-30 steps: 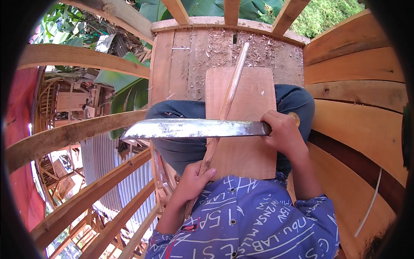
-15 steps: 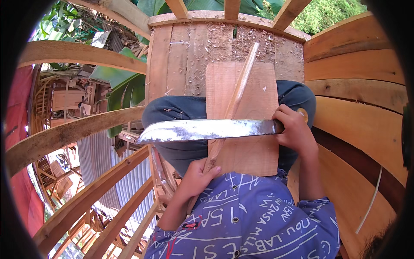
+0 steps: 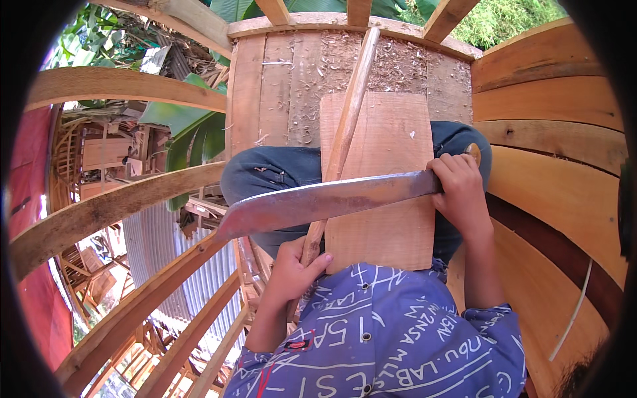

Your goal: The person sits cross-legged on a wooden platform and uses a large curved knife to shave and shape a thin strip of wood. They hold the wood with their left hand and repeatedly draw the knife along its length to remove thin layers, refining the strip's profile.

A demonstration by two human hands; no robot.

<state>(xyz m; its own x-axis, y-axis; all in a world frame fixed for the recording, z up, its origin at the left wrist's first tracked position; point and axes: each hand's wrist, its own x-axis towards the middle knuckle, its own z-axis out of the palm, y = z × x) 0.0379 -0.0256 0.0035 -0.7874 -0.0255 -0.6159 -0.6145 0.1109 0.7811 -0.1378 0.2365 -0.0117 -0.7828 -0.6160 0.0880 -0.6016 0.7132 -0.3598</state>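
My machete [image 3: 335,199] across my stick [image 3: 348,119].
Broad steel blade points left, tip angled nearer me; slim brown stick runs beneath, far end leaning right.

The stick [image 3: 351,106] is light brown, the knife [image 3: 358,194] grey-bladed; the near shirt [image 3: 391,325] blue with white lettering, the left sheet [image 3: 32,179] red.

Machete [image 3: 332,198] bars stick [image 3: 348,126]; upper right of board [image 3: 396,142] free.

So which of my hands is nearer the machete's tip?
Left. Your left hand, round the stick, is below and right of the tip in the picture; your right hand grips the handle at the machete's other end.
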